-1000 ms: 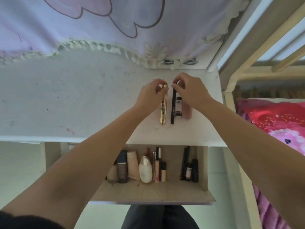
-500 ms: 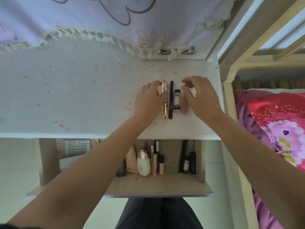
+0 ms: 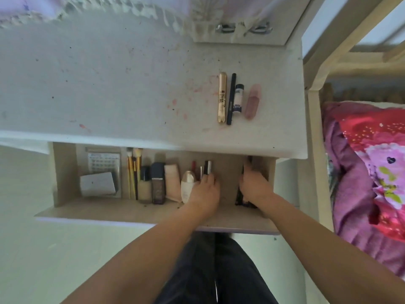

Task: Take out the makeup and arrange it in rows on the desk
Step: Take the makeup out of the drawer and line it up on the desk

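Up on the speckled white table (image 3: 131,84) four makeup sticks (image 3: 238,98) sit lined up while both hands reach into the open wooden drawer (image 3: 65,176), left hand (image 3: 205,191) touching thin tubes (image 3: 205,170), right hand (image 3: 255,185) curled on dark ones (image 3: 241,197), probably fetching more.

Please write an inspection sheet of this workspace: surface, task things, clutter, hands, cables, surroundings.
Surface: white desk, stained with pink and dark marks.
Task things: gold tube, black pencil, small bottle and pink tube lie in one row on the desk; more makeup in the open drawer.
Clutter: brushes, white card in the drawer.
Hands: left hand and right hand reach into the drawer; grip unclear.
Cables: nothing seen.
Surroundings: bed with pink bedding on the right.
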`<state>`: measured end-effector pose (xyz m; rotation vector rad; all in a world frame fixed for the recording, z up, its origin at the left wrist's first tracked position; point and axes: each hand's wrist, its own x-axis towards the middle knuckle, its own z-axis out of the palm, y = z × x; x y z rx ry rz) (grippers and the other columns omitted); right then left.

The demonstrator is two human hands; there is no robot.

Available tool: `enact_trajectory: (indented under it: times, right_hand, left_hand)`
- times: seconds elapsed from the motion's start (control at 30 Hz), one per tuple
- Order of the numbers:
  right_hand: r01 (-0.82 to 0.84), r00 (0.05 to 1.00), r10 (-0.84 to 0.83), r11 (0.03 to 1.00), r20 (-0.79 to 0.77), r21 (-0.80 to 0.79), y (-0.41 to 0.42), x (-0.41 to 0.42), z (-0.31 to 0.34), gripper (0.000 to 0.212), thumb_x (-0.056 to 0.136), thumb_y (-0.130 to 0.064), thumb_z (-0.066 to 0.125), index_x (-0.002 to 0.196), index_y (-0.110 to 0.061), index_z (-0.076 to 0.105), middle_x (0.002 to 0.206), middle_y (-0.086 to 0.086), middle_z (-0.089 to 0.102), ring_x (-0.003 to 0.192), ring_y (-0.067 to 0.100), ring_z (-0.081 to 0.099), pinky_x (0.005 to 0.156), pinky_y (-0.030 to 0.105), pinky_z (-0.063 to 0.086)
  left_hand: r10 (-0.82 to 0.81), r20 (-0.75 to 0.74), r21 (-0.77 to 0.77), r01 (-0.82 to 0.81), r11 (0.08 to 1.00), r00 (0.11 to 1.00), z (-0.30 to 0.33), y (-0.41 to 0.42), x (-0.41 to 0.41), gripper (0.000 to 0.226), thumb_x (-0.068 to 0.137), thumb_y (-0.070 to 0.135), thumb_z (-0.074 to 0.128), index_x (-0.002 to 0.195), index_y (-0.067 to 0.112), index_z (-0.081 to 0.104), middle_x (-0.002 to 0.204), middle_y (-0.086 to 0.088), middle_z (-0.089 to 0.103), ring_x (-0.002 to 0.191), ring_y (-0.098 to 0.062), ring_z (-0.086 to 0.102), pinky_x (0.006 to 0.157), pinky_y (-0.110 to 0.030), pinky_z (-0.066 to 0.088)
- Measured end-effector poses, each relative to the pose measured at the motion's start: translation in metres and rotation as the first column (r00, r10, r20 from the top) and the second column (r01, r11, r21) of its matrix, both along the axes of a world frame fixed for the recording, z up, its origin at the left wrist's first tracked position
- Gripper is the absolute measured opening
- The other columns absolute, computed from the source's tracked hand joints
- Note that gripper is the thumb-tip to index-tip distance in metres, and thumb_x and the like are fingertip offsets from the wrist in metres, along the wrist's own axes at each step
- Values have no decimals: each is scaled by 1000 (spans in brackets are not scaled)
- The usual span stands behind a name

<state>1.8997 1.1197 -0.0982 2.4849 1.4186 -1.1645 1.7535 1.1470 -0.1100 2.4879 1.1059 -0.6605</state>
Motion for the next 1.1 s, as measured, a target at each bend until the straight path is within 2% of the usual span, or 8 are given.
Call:
enact_trajectory:
  times: [0.13,0.3,0.53,0.7,0.8,0.87,0.97,1.1]
  right_hand:
    - [-106,986,103,994,134,15,2,-2,-8,63,93,0,40,148,-1,10,100,20,63,77,28,61,57,29,38]
    - [-36,995,27,995,96,98,-6,0,-7,43,95,-3,38,137,-4,30,106,19,56,86,34,60,61,34,40]
    - [-97,989,116,978,-94,187,-24,-2,28,11,99,-15,40,105,-13,49,92,10,62,77,24,60,68,42,52]
    - [6,966,107,901,-234,435,-2,20,107,10,95,-22,51,104,-23,47,81,-1,64,69,13,63,67,26,53]
    - [211,935,8,791,-355,575,47,41,155,9,93,-17,56,95,-19,47,74,1,65,60,6,62,59,14,49]
    - [265,923,2,719,-384,642,90,47,174,8,93,-18,56,94,-15,49,75,3,66,59,6,61,58,13,49]
    - [216,939,41,701,-341,679,157,41,177,13,92,-24,58,97,-12,55,86,6,68,69,15,63,68,24,53]
    - [-77,983,163,787,-85,613,214,29,141,20,93,-33,54,100,-15,58,89,-3,63,85,18,62,78,34,50]
  left_hand:
    - [-44,-76,63,49,997,996,-7,-8,5,46,95,8,38,140,-3,31,145,-23,24,128,-35,33,96,-42,39]
    - [87,20,59,-88,994,996,-7,-14,-2,38,92,5,41,131,3,38,136,-19,36,123,-33,39,96,-38,38]
    - [290,224,-301,-217,929,930,21,-7,-11,22,95,15,50,116,7,48,119,-13,55,105,-27,56,86,-37,47]
    - [467,543,-352,-316,881,698,109,35,-18,18,93,21,55,111,20,55,101,12,57,90,-1,54,81,-15,44]
    - [563,675,-395,-412,821,476,156,88,-16,16,91,14,57,102,26,55,90,20,57,83,8,55,76,-10,46]
    - [556,720,-373,-444,815,416,171,129,-8,14,91,13,58,97,26,58,83,21,59,76,9,56,71,-11,46]
    - [594,667,-379,-481,791,451,171,183,7,11,91,16,56,99,21,63,80,11,64,74,-3,58,68,-21,45]
    - [630,509,-376,-507,776,586,148,215,23,20,93,24,54,108,19,65,99,-2,66,85,-16,59,75,-27,45]
